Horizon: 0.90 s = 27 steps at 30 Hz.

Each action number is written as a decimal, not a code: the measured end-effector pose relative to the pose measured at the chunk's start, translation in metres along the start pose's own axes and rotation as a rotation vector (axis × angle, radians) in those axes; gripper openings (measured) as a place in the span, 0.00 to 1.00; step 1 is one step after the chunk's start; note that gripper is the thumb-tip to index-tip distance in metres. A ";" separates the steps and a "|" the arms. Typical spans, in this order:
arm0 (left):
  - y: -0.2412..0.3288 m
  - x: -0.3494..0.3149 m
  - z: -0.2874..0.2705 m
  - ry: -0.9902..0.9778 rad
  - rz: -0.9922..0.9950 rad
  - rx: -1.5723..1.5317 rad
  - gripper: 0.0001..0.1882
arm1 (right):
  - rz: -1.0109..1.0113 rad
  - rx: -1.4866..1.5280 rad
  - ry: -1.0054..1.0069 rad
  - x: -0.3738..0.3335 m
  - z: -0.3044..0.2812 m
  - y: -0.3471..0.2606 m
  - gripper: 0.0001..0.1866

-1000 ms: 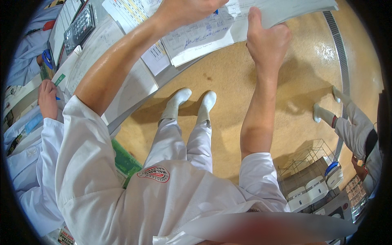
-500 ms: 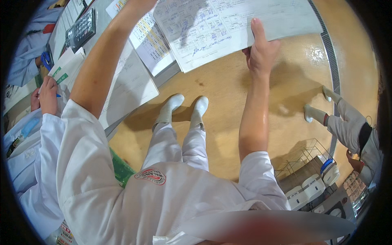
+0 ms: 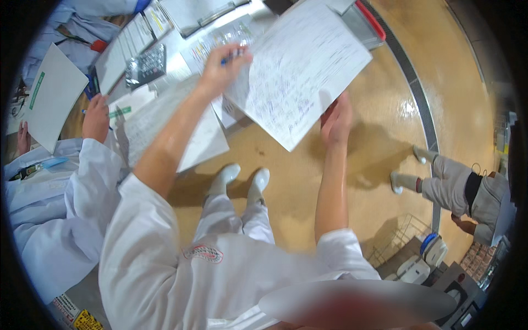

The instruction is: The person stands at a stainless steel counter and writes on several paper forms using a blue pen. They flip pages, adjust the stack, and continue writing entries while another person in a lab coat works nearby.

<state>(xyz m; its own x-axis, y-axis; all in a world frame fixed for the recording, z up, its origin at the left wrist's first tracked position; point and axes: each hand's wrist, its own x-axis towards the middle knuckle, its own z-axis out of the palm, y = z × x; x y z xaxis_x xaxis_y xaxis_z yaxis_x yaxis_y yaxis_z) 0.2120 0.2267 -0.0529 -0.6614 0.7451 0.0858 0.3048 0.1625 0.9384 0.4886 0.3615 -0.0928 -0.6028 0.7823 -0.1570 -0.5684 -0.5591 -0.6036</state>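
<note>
A stack of handwritten paper forms (image 3: pixel 302 71) is tilted in front of me, partly over the table and partly over the floor. At its lower right edge, my right hand (image 3: pixel 336 121) supports it, the fingers hidden underneath. By the left edge of the stack, my left hand (image 3: pixel 220 71) is closed round a blue pen (image 3: pixel 237 53). Whether those fingers also touch the paper, I cannot tell. Below my left forearm, more written sheets (image 3: pixel 201 140) lie on the table.
A calculator (image 3: pixel 146 66), a clipboard (image 3: pixel 206 16) and a red-rimmed tray (image 3: pixel 369 25) are on the table. At left, a co-worker in white handles a white folder (image 3: pixel 55 99). Another person (image 3: pixel 456 187) stands at right, near a wire basket (image 3: pixel 399 242).
The stack has turned and come lower, its corner now pointing down toward me. My left hand has come down into view with the pen. My right thumb has left the top sheet.
</note>
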 end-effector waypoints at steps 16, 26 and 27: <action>0.075 -0.117 -0.070 0.348 -0.164 -0.215 0.21 | -0.448 -0.603 0.017 0.259 0.064 -0.029 0.14; 0.024 -0.291 -0.169 0.517 -0.123 0.418 0.15 | -0.298 -0.530 -0.060 0.279 0.118 0.016 0.11; 0.022 -0.294 -0.176 0.500 -0.075 0.502 0.17 | -0.277 -0.554 -0.083 0.265 0.130 0.014 0.10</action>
<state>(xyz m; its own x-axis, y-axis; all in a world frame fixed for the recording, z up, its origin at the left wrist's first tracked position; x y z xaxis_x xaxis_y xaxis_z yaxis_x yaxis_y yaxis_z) 0.2927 -0.1027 0.0010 -0.8915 0.3534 0.2834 0.4454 0.5695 0.6908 0.2482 0.5251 -0.0413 -0.5287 0.8414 0.1118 -0.3487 -0.0952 -0.9324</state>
